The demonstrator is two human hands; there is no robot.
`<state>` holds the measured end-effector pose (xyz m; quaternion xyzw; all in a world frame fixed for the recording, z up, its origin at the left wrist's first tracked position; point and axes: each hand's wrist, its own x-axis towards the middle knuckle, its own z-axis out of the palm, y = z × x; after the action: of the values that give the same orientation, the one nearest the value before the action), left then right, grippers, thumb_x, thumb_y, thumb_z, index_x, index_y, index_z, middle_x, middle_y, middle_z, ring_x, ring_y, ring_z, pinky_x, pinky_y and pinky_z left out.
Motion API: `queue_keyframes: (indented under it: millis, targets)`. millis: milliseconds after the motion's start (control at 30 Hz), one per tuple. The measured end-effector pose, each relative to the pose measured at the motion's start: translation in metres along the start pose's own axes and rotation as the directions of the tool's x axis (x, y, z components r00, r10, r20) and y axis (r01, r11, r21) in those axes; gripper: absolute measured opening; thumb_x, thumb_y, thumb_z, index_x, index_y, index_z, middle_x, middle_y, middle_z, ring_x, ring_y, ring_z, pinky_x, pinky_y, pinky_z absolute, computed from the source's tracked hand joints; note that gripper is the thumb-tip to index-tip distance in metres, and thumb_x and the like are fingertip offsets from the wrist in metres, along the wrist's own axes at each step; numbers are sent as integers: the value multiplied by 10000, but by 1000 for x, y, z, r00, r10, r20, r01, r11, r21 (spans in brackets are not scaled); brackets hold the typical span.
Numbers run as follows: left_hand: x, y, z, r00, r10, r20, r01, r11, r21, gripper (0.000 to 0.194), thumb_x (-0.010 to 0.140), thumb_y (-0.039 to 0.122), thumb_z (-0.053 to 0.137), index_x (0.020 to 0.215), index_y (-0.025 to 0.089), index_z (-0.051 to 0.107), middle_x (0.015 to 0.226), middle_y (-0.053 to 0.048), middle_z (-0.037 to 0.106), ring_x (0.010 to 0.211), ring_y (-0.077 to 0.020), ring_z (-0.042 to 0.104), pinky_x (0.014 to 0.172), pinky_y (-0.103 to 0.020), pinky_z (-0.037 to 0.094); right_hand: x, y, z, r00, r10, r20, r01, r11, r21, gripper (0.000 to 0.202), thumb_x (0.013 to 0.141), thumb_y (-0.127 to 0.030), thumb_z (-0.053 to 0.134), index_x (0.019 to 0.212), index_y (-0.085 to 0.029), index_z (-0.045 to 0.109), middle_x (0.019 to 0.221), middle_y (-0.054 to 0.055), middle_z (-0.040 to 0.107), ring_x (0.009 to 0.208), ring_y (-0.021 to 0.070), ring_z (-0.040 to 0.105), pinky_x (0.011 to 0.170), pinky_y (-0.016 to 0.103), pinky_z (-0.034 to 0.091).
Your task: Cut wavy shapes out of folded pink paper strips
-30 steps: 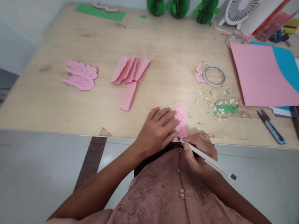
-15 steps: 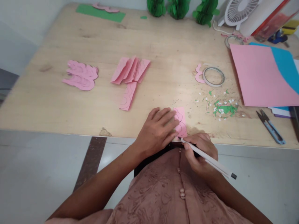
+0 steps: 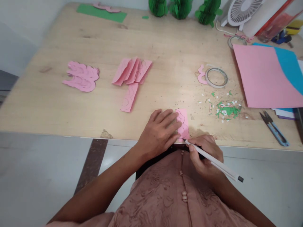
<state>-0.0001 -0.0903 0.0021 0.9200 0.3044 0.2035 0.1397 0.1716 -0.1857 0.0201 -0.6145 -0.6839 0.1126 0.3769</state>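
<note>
A small pink paper strip [image 3: 183, 124] with curved black outlines lies at the table's front edge. My left hand [image 3: 163, 127] rests flat on its left side, fingers stretched out, covering part of it. In my right hand [image 3: 207, 154] is a white pen [image 3: 214, 157] with a black end, its tip at the strip's lower edge. Further left lie a folded pink paper strip [image 3: 130, 74] with drawn curves and a stack of scalloped pink cutouts [image 3: 82, 77].
Right of my hands are green and white paper scraps [image 3: 228, 110], thread snips [image 3: 274, 129], a tape roll [image 3: 216, 78] and pink sheets [image 3: 267, 75]. Green honeycomb paper shapes [image 3: 181, 9] and a small white fan [image 3: 243, 12] stand at the back.
My right hand and the pen have shifted slightly to the right along the strip's lower edge. The left hand and the strip stay in place.
</note>
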Motion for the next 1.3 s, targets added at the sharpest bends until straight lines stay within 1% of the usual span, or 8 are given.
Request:
queue_keyframes:
  millis: [467, 667, 967, 1167, 1300]
  targets:
    - [0, -1, 1, 1000, 6, -9, -6, 1000, 6, 260, 925, 305, 508, 1137, 208, 623, 1363, -84, 570, 1295, -275, 469, 1096, -499, 326, -1, 1, -2, 1000, 22, -4, -22, 1000, -16, 116, 841, -136, 546, 849, -214, 631, 723, 24, 690, 650, 181, 614, 680, 360, 445]
    - [0, -1, 1, 1000, 1, 9, -1, 1000, 4, 268, 932, 309, 497, 1144, 201, 619, 1375, -82, 560, 1301, -276, 462, 1096, -501, 323, -1, 2, -2, 1000, 16, -15, -17, 999, -28, 107, 838, -131, 546, 843, -202, 627, 724, 28, 684, 656, 181, 613, 681, 357, 445]
    - [0, 0, 0, 1000, 1, 8, -1, 1000, 0, 263, 929, 307, 504, 1141, 202, 620, 1371, -81, 564, 1301, -277, 465, 1100, -498, 320, -1, 2, -2, 999, 17, -39, -18, 1000, -15, 102, 836, -115, 557, 837, -188, 627, 714, 36, 677, 654, 178, 612, 665, 341, 451]
    - [0, -1, 1, 1000, 9, 2, -9, 1000, 2, 262, 930, 308, 506, 1140, 203, 622, 1373, -78, 562, 1303, -276, 461, 1100, -498, 319, -4, 5, -2, 998, 43, -43, -43, 999, -8, 89, 835, -124, 568, 844, -187, 631, 718, 34, 674, 672, 181, 608, 677, 346, 453]
    - [0, -1, 2, 1000, 5, 2, -5, 1000, -2, 263, 931, 310, 506, 1141, 201, 622, 1371, -77, 564, 1306, -274, 459, 1101, -494, 316, -4, 6, -2, 998, 28, -49, -29, 1000, -6, 87, 833, -119, 569, 845, -182, 628, 719, 38, 675, 675, 182, 610, 679, 348, 458]
